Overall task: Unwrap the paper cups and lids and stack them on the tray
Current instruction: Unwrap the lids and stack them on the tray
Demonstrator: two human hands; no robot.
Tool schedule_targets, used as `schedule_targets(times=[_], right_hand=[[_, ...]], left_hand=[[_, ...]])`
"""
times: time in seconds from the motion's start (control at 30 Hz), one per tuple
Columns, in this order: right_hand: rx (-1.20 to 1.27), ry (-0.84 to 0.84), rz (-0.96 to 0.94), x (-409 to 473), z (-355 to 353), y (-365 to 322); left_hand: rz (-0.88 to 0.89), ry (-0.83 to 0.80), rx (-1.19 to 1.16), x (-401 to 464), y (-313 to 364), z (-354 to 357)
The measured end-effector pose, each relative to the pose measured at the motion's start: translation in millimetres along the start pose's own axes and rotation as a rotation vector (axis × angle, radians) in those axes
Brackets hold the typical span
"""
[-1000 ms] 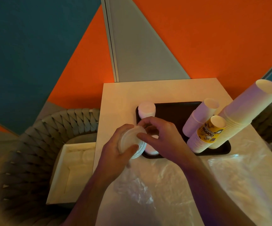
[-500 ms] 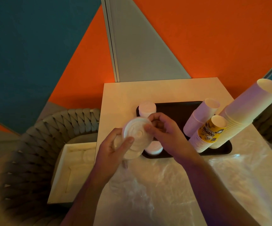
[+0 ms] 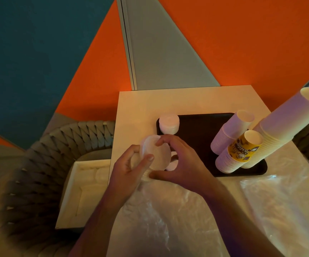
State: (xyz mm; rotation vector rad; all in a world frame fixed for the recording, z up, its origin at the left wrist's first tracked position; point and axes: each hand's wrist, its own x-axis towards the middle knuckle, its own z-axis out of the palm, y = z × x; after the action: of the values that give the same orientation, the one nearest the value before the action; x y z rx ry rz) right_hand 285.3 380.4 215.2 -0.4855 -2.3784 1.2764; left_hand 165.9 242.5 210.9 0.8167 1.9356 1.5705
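tallest cup stack (image 3: pixel 287 127) cropped, chair (image 3: pixel 44 164) cropped

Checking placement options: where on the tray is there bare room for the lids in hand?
Bare tray lies between the lid stack at its far-left corner and the cup stacks on the right. The near-left corner is crowded: both hands, the left hand and right hand, hold lids over more lids there.

Pale worktop (image 3: pixel 142 106), square-cornered, far edge near orange wall. Dark tray (image 3: pixel 196 127) sits on far-right part, parallel to edges. Clear plastic wrap (image 3: pixel 159 219) spread, crumpled, over near part; second sheet (image 3: pixel 280 201) covers near-right side, just beside tray's near edge.
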Motion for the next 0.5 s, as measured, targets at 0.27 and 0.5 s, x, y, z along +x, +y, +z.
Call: schedule_targets(times=[0.27,0.5], right_hand=[[0.313,0.023,0.281,-5.2,8.8,27.6],[-0.115,0.194,0.443,5.7,10.6,112.9]], left_hand=[[-0.047,0.038,-0.032,0.3,-6.1,-2.4],[-0.133,0.062,-0.105,-0.2,-19.2,-13.1]])
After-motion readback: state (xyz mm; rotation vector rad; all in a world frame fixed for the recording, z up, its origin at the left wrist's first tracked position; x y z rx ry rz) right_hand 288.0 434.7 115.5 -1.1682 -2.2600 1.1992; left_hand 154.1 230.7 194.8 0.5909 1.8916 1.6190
